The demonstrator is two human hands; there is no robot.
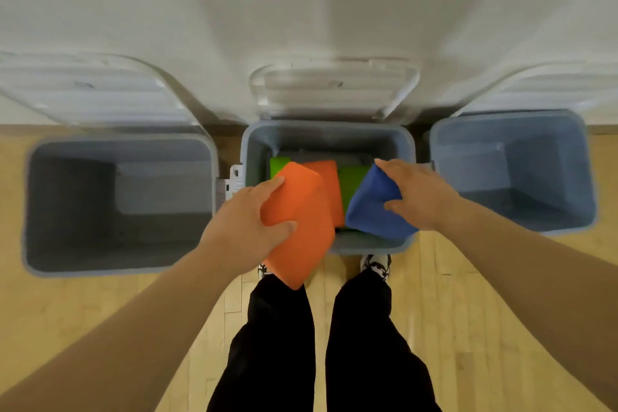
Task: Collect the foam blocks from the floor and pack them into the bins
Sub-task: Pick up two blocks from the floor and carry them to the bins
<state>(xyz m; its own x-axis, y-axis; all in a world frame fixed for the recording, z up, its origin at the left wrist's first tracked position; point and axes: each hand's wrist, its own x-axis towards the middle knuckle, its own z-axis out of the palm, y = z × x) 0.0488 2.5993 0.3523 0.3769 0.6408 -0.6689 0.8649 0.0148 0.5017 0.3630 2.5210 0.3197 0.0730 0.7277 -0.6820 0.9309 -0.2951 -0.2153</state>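
Note:
Three grey bins stand in a row against a white wall. My left hand [249, 224] grips a long orange foam block [302, 227], tilted over the front left rim of the middle bin [327, 130]. My right hand [418, 197] grips a blue foam block [374, 207] over the same bin's front right part. Inside the middle bin lie another orange block [329, 177] and green blocks [352, 181].
The left bin [117, 204] and the right bin [515, 170] show only bare insides. Clear lids [334, 90] lean on the wall behind each bin. My legs and shoes [376, 266] stand on the wooden floor just before the middle bin.

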